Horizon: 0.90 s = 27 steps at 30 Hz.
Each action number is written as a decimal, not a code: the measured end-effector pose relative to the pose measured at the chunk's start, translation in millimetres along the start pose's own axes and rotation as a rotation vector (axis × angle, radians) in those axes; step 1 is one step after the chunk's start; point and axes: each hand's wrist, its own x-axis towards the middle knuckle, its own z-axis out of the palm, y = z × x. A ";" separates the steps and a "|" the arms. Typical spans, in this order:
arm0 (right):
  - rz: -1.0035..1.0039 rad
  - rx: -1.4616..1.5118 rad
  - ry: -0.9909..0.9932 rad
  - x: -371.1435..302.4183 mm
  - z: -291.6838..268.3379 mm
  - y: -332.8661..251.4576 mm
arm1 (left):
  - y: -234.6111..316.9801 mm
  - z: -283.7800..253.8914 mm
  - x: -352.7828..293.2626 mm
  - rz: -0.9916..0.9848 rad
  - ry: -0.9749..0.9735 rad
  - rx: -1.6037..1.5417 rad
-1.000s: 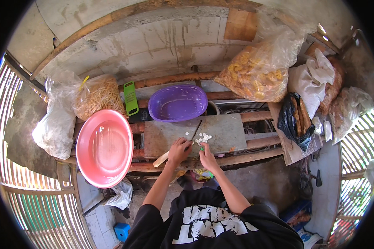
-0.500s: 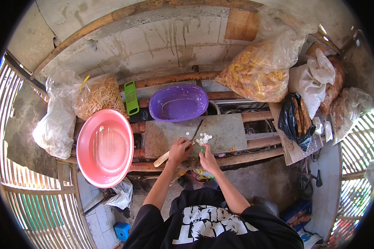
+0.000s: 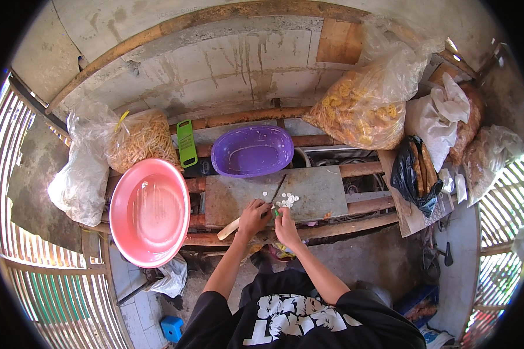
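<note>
My left hand is closed around a long, pale, peeled root, whose thick end sticks out toward the lower left. My right hand grips a small knife by its green handle, close beside the root's other end. The blade is too small to make out. Just beyond my hands, thin round white slices lie in a loose pile on a grey board. One slice sits apart from the pile, to its left.
A pink basin stands left of the board, a purple tub behind it. A green slicer leans near a bag of stick snacks. Bagged yellow snacks and a black bag are on the right. Gaps run between the bench's wooden poles.
My right hand has shifted slightly left, bringing the green-handled knife nearer to my left hand and the root. The whole view has shifted slightly.
</note>
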 end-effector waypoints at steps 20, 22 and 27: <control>0.006 -0.016 0.015 -3.2 0.3 -10.9 | 0.5 -3.4 -0.3 -0.030 -0.029 -0.033; -0.008 -0.022 0.020 -3.1 1.1 -7.5 | -0.3 -2.9 -0.5 -0.032 -0.039 -0.035; 0.062 -0.024 -0.025 -1.5 0.4 -8.1 | -1.0 -2.2 -1.0 -0.036 -0.043 -0.032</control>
